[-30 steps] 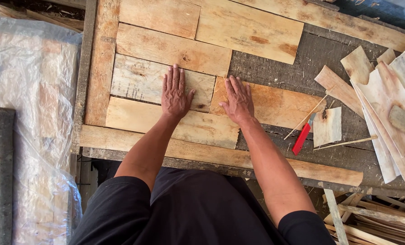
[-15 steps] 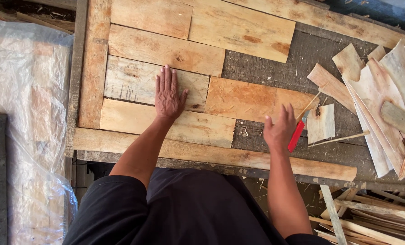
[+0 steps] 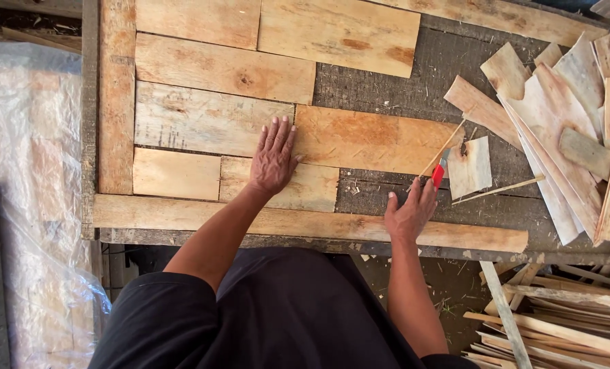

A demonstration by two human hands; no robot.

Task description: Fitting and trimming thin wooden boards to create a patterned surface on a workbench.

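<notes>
Even, soft daylight; no hard source visible. Exposure balanced on the pale boards (image 3: 223, 68). Shadows short and diffuse under the hands and along plank edges. Mild glare on the plastic sheet (image 3: 24, 137) at left, washing out detail there. Focus sharp across the table (image 3: 414, 68). Dark area below the table edge underexposed. Slight wide-angle bowing at frame edges.
</notes>
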